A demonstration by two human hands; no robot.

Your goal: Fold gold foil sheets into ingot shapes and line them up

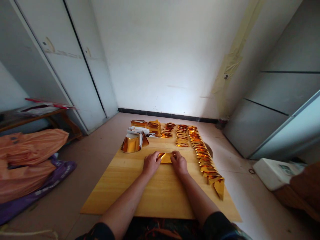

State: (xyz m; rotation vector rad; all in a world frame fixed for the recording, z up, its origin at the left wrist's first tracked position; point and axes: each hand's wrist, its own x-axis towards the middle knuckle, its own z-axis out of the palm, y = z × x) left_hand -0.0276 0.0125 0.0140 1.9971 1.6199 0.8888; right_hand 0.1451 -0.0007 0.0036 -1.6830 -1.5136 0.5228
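A small sheet of gold foil paper (165,158), partly folded, lies over the middle of the wooden board (160,193). My left hand (151,164) grips its left end, fingers closed on the edge. At the opposite end my right hand (179,162) holds it, thumb and fingers pressed together. Beyond my left hand stands a curved stack of gold foil sheets (131,144) with white backs. A long row of folded gold foil pieces (203,160) overlaps down the right side of the board. Two shorter folded rows (182,135) sit at the far edge.
White cabinets (75,60) stand at the left, and orange and purple bags (32,160) lie on the floor there. A grey refrigerator (270,96) is at the right, near a white box (272,173). Behind the board rises a white wall (160,60).
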